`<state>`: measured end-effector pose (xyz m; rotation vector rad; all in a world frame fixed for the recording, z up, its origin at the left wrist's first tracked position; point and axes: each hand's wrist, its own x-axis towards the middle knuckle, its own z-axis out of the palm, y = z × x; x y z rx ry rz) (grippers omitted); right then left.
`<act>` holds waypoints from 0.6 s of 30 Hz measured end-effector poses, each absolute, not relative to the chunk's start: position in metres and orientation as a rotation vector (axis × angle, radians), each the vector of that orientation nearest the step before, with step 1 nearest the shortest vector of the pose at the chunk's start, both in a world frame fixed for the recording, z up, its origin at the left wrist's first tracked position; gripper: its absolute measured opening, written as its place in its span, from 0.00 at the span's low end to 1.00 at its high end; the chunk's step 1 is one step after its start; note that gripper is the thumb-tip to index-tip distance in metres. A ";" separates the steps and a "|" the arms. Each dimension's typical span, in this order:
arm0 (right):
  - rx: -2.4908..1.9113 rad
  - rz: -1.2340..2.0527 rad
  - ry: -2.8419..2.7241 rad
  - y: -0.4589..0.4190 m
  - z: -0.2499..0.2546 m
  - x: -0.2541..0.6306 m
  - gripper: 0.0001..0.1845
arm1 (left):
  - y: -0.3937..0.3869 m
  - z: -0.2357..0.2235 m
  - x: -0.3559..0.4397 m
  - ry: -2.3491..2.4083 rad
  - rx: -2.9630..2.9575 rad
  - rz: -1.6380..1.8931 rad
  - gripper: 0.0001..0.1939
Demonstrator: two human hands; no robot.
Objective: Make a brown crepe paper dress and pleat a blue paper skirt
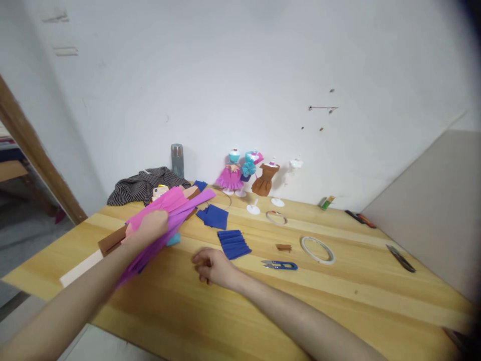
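My left hand (154,223) is closed on a long folded piece of purple crepe paper (176,223) over the left of the table. Under and around it lie pink crepe paper (165,200) and brown sheets (111,239); the fingertips are hidden behind the paper. My right hand (216,265) hovers low over the table with loosely curled fingers apart, holding nothing. Just beyond it sits a pleated blue piece (233,243), and a flat blue cut-out (214,216) lies farther back. Blue-handled thread snips (280,264) rest to its right.
Miniature dress forms in pink (231,178), blue and brown (265,179) stand along the wall. A grey flask (177,160) and striped cloth (150,185) are back left. A tape roll (317,249), brown scrap (283,247) and dark pliers-like tool (401,258) lie rightward.
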<state>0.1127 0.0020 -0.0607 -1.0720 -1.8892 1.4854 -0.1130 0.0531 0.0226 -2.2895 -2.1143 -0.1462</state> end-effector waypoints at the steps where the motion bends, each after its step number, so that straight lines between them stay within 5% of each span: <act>1: -1.060 1.486 -1.890 0.002 -0.060 0.114 0.11 | 0.057 0.026 -0.117 -2.114 -2.283 -0.133 0.12; 10: -1.020 1.542 -1.845 0.003 -0.059 0.118 0.10 | 0.065 0.046 -0.129 -2.173 -2.162 -0.111 0.20; 18: -1.015 1.558 -1.813 0.003 -0.055 0.118 0.09 | 0.043 0.012 -0.102 -2.179 -2.205 0.019 0.13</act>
